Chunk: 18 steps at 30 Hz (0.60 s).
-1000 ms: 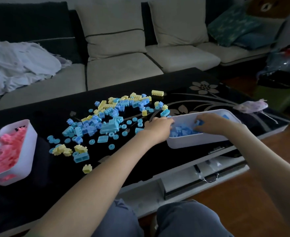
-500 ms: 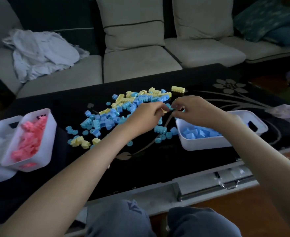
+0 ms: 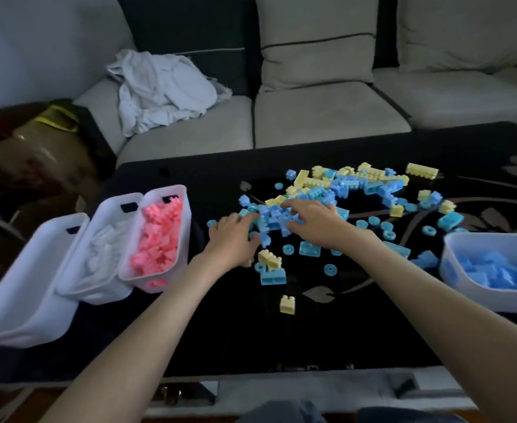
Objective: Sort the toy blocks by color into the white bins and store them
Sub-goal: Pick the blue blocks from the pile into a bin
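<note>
The black worktop [image 3: 245, 337] has a big pile of toy blocks in the middle. The blue blocks [image 3: 274, 217] and yellow blocks [image 3: 370, 173] are still mixed up there.

Both hands are on the left part of the pile. The left hand [image 3: 232, 238] reaches in with its fingers on blue blocks. The right hand [image 3: 315, 221] is just beside it, fingers bent down over more blue blocks. The picture is blurry here, so I cannot tell if either grip holds a block.

On the right, a white bin [image 3: 492, 302] holds blue blocks. On the left, three white bins lean side by side. The pink bin [image 3: 186, 221] is full of pink blocks [image 3: 159, 239]. The middle bin [image 3: 110, 203] has white blocks [image 3: 106, 248]. The left bin [image 3: 28, 294] is tipped over the most.

One yellow block [image 3: 287, 304] sits alone on the near side. A sofa [image 3: 327, 117] stands on the far side with a white cloth [image 3: 162, 87] on it.
</note>
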Each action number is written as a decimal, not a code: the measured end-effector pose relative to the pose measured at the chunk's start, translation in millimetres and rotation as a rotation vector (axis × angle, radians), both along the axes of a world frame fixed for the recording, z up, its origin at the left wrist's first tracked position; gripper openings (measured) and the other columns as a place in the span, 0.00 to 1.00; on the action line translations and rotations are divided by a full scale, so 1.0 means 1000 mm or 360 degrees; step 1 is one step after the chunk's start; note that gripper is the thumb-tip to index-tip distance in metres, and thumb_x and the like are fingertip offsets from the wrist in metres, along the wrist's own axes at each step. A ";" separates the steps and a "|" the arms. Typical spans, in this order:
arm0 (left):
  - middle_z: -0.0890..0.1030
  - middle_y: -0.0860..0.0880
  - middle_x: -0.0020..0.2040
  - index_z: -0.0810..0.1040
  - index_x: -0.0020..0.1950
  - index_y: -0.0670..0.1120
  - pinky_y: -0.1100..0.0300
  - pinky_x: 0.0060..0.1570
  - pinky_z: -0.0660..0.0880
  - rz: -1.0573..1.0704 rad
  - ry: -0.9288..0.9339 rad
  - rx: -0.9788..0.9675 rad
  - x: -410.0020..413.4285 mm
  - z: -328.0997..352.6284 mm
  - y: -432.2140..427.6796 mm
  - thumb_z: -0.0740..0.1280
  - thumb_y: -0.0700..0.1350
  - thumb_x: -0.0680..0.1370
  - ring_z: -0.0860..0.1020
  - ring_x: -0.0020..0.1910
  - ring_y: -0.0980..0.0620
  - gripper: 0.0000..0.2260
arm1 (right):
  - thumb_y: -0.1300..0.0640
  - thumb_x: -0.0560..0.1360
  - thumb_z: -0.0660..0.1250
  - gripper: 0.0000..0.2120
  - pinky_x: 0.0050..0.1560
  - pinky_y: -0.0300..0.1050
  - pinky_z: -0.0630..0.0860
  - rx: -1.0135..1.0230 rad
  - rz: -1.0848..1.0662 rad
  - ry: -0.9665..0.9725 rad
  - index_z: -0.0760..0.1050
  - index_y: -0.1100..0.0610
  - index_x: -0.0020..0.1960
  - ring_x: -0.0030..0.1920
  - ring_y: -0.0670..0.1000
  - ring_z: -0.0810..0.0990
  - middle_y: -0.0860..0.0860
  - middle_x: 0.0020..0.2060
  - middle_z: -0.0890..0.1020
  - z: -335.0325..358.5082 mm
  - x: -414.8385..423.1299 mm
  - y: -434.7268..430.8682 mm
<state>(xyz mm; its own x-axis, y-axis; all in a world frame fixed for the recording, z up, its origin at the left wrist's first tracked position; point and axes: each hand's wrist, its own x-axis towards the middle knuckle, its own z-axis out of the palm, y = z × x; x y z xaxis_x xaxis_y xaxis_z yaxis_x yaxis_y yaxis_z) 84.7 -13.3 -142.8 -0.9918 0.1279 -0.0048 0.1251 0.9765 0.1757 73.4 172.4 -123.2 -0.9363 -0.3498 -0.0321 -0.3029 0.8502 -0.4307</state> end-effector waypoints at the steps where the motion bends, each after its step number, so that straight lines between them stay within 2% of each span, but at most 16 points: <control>1: 0.70 0.47 0.66 0.63 0.72 0.56 0.49 0.63 0.62 -0.0002 0.0006 0.0044 -0.001 -0.002 -0.003 0.58 0.53 0.80 0.67 0.66 0.44 0.20 | 0.49 0.80 0.58 0.22 0.66 0.56 0.57 0.0163 -0.0026 0.0003 0.60 0.49 0.72 0.68 0.55 0.64 0.51 0.68 0.68 -0.004 -0.005 -0.007; 4: 0.71 0.48 0.63 0.68 0.67 0.55 0.49 0.63 0.62 -0.0015 0.0046 0.0137 0.000 -0.004 -0.010 0.59 0.53 0.80 0.68 0.64 0.46 0.16 | 0.45 0.78 0.60 0.23 0.62 0.55 0.58 0.0486 -0.0012 0.0073 0.61 0.50 0.69 0.67 0.57 0.62 0.53 0.64 0.70 -0.014 -0.015 -0.018; 7: 0.71 0.49 0.62 0.74 0.61 0.51 0.51 0.63 0.61 -0.0030 0.0099 0.0181 0.000 -0.003 -0.014 0.60 0.50 0.80 0.67 0.64 0.47 0.12 | 0.46 0.77 0.62 0.17 0.57 0.52 0.59 0.0449 0.0038 0.0171 0.63 0.50 0.62 0.60 0.55 0.67 0.51 0.58 0.74 -0.018 -0.017 -0.020; 10: 0.71 0.47 0.62 0.70 0.64 0.47 0.53 0.60 0.65 -0.0056 0.0271 0.0268 -0.004 -0.001 -0.011 0.59 0.42 0.79 0.70 0.61 0.46 0.14 | 0.47 0.77 0.62 0.16 0.56 0.51 0.58 0.0386 0.0143 0.0176 0.62 0.49 0.61 0.54 0.53 0.73 0.49 0.56 0.74 -0.018 -0.016 -0.022; 12: 0.70 0.47 0.63 0.68 0.68 0.47 0.54 0.61 0.63 -0.0144 0.0347 0.0274 -0.007 0.000 -0.003 0.58 0.39 0.79 0.69 0.61 0.47 0.17 | 0.47 0.77 0.61 0.15 0.57 0.50 0.58 0.0362 0.0201 0.0160 0.62 0.49 0.61 0.51 0.51 0.74 0.49 0.57 0.73 -0.019 -0.015 -0.023; 14: 0.68 0.48 0.63 0.65 0.71 0.49 0.54 0.64 0.58 -0.0250 0.0294 0.0192 -0.010 0.000 0.006 0.58 0.40 0.79 0.66 0.63 0.48 0.20 | 0.47 0.77 0.61 0.15 0.56 0.48 0.57 0.0324 0.0213 0.0149 0.63 0.49 0.60 0.47 0.49 0.72 0.48 0.55 0.74 -0.019 -0.014 -0.022; 18: 0.68 0.49 0.64 0.67 0.70 0.50 0.51 0.66 0.54 -0.0285 0.0131 -0.0049 -0.019 -0.003 0.015 0.57 0.48 0.80 0.63 0.67 0.48 0.17 | 0.45 0.76 0.62 0.16 0.58 0.47 0.58 0.0195 0.0159 0.0109 0.63 0.52 0.58 0.41 0.47 0.72 0.44 0.42 0.73 -0.015 -0.009 -0.015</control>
<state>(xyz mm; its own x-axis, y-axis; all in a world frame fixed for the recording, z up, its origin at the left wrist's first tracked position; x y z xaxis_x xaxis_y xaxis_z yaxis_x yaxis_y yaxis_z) 66.1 1.4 -145.3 -0.9505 0.3031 0.0684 0.3097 0.9422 0.1281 64.1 157.7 -138.4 -0.8986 -0.4384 -0.0176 -0.4134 0.8594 -0.3011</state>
